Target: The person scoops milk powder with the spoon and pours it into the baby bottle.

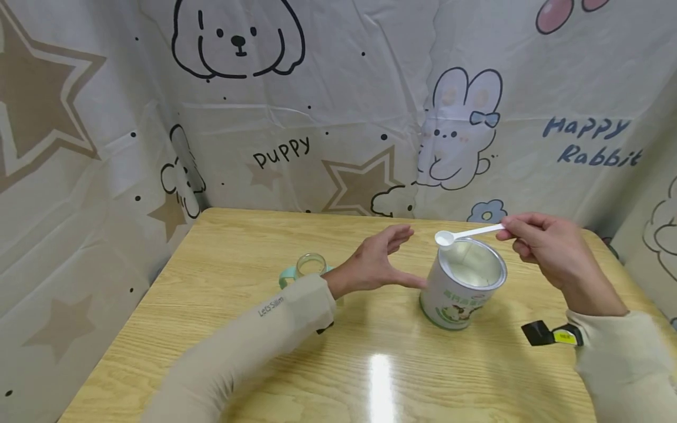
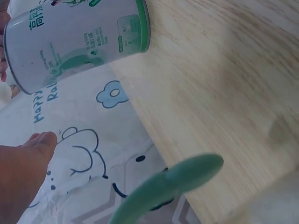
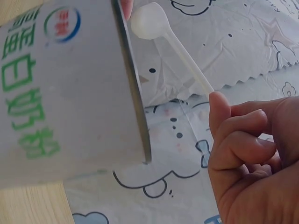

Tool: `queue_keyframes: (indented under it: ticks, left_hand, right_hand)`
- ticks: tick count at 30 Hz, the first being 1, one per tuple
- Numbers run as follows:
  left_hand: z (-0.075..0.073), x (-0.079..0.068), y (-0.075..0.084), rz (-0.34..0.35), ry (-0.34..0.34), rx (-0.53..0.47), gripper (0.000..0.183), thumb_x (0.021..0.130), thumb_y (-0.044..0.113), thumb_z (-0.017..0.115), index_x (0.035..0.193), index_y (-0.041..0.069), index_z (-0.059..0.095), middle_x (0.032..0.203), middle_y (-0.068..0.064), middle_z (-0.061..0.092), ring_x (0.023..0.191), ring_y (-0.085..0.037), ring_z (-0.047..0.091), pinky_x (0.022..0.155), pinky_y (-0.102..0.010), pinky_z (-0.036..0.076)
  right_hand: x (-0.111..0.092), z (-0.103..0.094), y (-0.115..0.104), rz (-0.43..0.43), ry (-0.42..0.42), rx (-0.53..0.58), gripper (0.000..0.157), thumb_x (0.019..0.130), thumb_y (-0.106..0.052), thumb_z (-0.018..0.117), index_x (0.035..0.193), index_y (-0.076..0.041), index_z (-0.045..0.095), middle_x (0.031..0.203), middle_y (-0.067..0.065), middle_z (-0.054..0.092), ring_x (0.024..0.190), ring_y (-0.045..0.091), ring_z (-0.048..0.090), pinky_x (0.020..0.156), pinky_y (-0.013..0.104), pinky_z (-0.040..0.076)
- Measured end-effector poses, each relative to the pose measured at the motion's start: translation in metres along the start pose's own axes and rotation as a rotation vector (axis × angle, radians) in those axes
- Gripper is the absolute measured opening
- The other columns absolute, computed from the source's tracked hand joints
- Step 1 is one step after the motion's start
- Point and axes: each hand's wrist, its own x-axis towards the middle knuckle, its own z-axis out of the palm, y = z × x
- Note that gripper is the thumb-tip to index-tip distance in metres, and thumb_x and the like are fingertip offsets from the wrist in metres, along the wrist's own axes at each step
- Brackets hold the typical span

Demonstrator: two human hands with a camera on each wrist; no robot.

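A white milk powder tin with green print stands on the table, its top uncovered and a silvery rim around the opening. My right hand pinches the handle end of a small white scoop, whose bowl hangs over the tin's far left rim. In the right wrist view the scoop slants away from the fingertips, beside the tin. Left of the tin, my left hand is spread, fingers raised, with the thumb tip right at the tin's side. It holds nothing.
Behind my left forearm stands a clear cup with mint-green handles, partly hidden by the sleeve. The wooden table meets a printed cloth backdrop at the back and left. Light glares off the front tabletop.
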Motion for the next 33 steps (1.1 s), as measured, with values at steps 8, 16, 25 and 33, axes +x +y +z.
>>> queue_keyframes:
  ticks: [8,16,25,33]
  left_hand:
    - [-0.016,-0.011,0.006,-0.013,0.002,-0.005,0.104,0.071,0.016,0.093,0.154,0.007,0.033,0.156,-0.004,0.039,0.143,-0.015,0.037,0.111,-0.022,0.035]
    - [-0.038,-0.023,0.004,-0.010,0.020,-0.021,0.102,0.072,0.013,0.092,0.154,0.005,0.031,0.157,-0.007,0.038,0.143,-0.018,0.037,0.113,-0.029,0.036]
    - [-0.058,-0.038,0.001,-0.023,0.051,0.014,0.099,0.072,0.017,0.092,0.153,0.009,0.035,0.155,-0.002,0.042,0.142,-0.018,0.039,0.111,-0.027,0.037]
    - [-0.073,-0.054,-0.006,-0.023,0.082,0.067,0.099,0.072,0.018,0.093,0.153,0.008,0.036,0.152,-0.004,0.045,0.140,-0.020,0.042,0.112,-0.038,0.038]
  right_hand:
    - [0.002,0.017,-0.011,-0.032,-0.002,-0.016,0.026,0.102,-0.028,0.059,0.109,-0.003,0.060,0.080,-0.013,0.068,0.063,0.006,0.050,0.054,0.019,0.046]
    - [0.006,0.035,-0.023,-0.050,-0.034,0.095,0.015,0.100,-0.024,0.063,0.101,-0.009,0.064,0.079,-0.010,0.069,0.059,0.005,0.049,0.050,0.018,0.044]
    - [0.010,0.059,-0.037,-0.056,-0.072,0.100,0.027,0.102,-0.023,0.060,0.111,0.002,0.058,0.078,-0.011,0.069,0.057,0.003,0.047,0.050,0.016,0.042]
    - [0.013,0.080,-0.046,-0.064,-0.118,0.177,0.019,0.101,-0.018,0.061,0.107,0.000,0.062,0.076,-0.009,0.070,0.056,0.004,0.046,0.048,0.017,0.039]
